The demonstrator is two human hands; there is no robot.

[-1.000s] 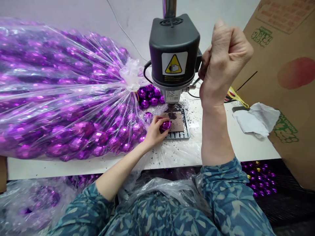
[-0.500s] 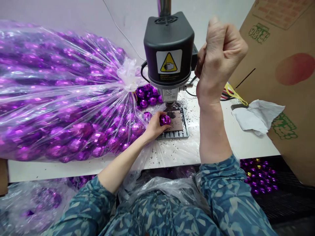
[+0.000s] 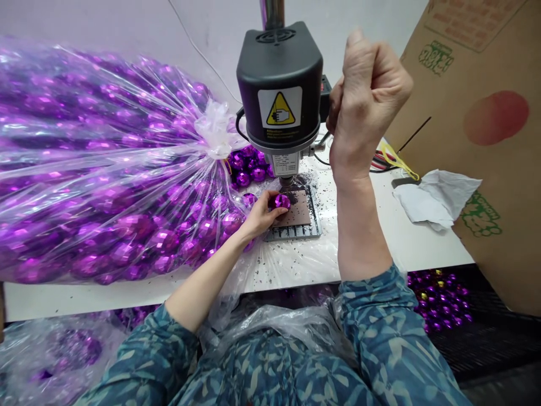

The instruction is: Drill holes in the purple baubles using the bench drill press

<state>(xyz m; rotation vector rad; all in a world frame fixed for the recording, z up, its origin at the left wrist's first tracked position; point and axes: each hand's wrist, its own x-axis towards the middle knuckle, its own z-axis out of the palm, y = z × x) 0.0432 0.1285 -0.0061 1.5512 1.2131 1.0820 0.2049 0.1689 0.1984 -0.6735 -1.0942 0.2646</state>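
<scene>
My left hand (image 3: 261, 214) pinches a faceted purple ball (image 3: 280, 201) and holds it on the brown pad of the metal base plate (image 3: 301, 228), right under the spindle of a black bench drill (image 3: 279, 90). My right hand (image 3: 367, 101) is raised in a closed fist beside the drill head, wrapped round its lever, which the fingers mostly hide. Dark shavings lie scattered around the plate.
A big clear plastic bag of purple balls (image 3: 97, 169) fills the left of the white table (image 3: 422, 242). Loose purple balls (image 3: 249, 166) sit behind the drill. A cardboard box (image 3: 490, 129) leans at right, crumpled white paper (image 3: 435, 197) beside it. More balls (image 3: 439, 299) lie below.
My left hand has nudged the purple ball further in under the drill spindle. The right fist stays on the lever at about the same height. The view drifted a little.
</scene>
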